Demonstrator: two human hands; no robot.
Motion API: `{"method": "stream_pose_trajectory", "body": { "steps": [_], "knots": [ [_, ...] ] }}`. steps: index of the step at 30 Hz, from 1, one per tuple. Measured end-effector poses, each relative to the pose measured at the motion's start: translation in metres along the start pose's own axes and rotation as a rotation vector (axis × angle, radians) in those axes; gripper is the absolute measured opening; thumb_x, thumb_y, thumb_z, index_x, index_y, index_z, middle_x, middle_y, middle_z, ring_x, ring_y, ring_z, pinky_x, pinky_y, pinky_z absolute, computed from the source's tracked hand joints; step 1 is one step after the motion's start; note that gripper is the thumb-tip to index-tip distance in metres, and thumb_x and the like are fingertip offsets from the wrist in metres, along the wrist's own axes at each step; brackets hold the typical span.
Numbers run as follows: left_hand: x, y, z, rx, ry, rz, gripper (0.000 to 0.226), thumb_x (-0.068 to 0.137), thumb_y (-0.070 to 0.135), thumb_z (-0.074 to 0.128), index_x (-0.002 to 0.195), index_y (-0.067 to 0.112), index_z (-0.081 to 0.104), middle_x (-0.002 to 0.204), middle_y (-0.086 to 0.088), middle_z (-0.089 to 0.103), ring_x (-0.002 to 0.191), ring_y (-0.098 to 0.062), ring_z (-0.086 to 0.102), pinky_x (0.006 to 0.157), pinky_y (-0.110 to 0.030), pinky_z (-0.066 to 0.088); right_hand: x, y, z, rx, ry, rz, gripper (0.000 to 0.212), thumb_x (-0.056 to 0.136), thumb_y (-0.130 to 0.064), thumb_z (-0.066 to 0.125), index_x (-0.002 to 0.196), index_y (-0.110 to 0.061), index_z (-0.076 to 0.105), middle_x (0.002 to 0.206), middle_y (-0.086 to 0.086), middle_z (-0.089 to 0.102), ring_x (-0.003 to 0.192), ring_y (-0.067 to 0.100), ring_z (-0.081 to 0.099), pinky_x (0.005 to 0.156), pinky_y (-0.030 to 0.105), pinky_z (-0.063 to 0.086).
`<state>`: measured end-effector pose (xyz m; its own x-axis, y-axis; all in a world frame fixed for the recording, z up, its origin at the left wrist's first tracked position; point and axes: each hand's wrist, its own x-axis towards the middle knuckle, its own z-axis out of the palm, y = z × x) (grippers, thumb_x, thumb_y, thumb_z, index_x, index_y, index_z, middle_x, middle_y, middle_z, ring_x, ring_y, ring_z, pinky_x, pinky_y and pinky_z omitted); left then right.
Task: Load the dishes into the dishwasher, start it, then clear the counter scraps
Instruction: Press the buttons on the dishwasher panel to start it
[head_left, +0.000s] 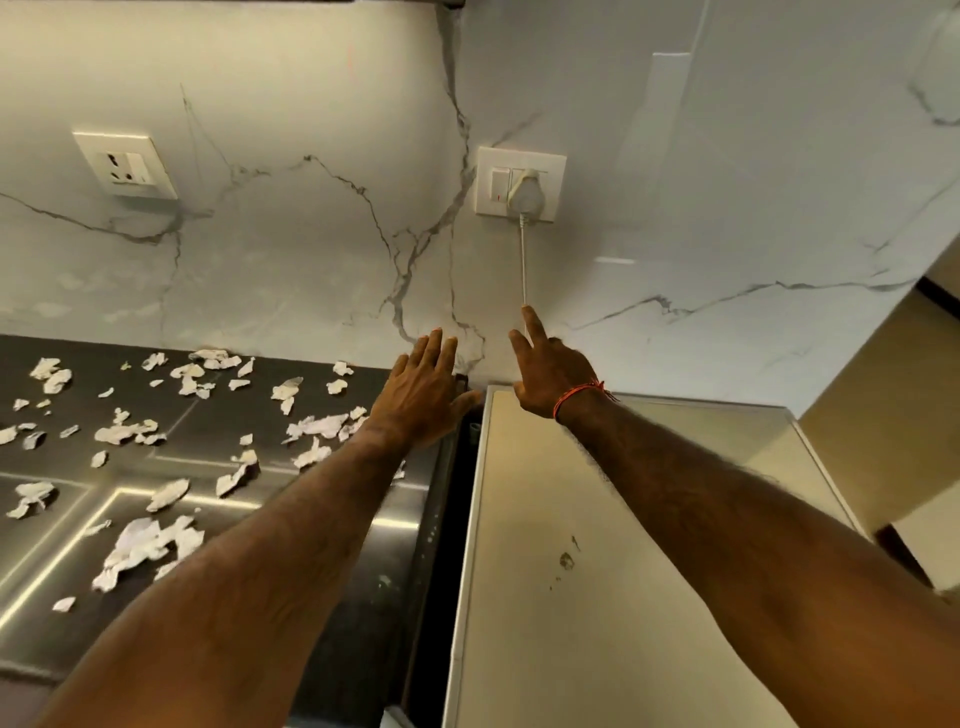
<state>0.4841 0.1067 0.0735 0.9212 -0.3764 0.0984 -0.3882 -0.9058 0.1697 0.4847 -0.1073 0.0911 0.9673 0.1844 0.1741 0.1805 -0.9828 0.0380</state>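
Several torn white paper scraps (156, 540) lie scattered over the dark counter (363, 582) on the left. To the right stands the white top of the dishwasher (597, 597). My left hand (421, 395) is stretched flat over the counter's back right corner, fingers together, holding nothing. My right hand (550, 374) reaches over the dishwasher's back edge toward the wall, index finger pointing up at a white cord (522, 260). The cord hangs from a white plug (524, 189) in a wall switch plate (519, 184).
A marble-patterned wall (291, 249) rises behind the counter, with a second socket plate (124, 166) at the upper left. A dark gap (447, 519) separates counter and dishwasher. Brown stains (566, 560) mark the dishwasher top. The wall ends at the right.
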Motion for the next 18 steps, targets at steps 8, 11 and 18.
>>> {"method": "stream_pose_trajectory", "body": {
  "steps": [8, 11, 18],
  "knots": [
    [-0.118, 0.065, 0.04, 0.003, -0.027, -0.06, 0.092, 0.098, 0.069, 0.034, 0.162, 0.015, -0.003, 0.169, -0.009, -0.011, 0.156, -0.025, -0.01, 0.127, -0.048, 0.005, -0.129, 0.003, 0.017, 0.012, -0.049, -0.058, 0.079, 0.087, -0.032, 0.07, 0.153, -0.015, 0.029, 0.167, 0.01, -0.003, 0.118, 0.034, 0.056, 0.084, 0.045, 0.056],
    [-0.17, 0.087, 0.055, 0.016, -0.054, -0.078, 0.09, 0.098, 0.07, 0.033, 0.162, 0.015, -0.002, 0.169, -0.009, -0.009, 0.156, -0.026, -0.008, 0.127, -0.049, 0.008, -0.179, 0.001, 0.023, 0.015, -0.088, -0.097, 0.078, 0.088, -0.033, 0.068, 0.153, -0.016, 0.027, 0.167, 0.01, 0.001, 0.123, 0.034, 0.052, 0.087, 0.046, 0.054],
    [-0.279, 0.12, 0.074, -0.017, -0.067, -0.083, 0.089, 0.099, 0.068, 0.035, 0.162, 0.013, 0.004, 0.169, -0.012, -0.002, 0.156, -0.029, -0.002, 0.126, -0.051, 0.012, -0.289, -0.017, 0.034, 0.063, -0.145, -0.136, 0.075, 0.089, -0.033, 0.066, 0.152, -0.016, 0.029, 0.167, 0.008, 0.005, 0.128, 0.034, 0.049, 0.089, 0.046, 0.053]
  ]
}}
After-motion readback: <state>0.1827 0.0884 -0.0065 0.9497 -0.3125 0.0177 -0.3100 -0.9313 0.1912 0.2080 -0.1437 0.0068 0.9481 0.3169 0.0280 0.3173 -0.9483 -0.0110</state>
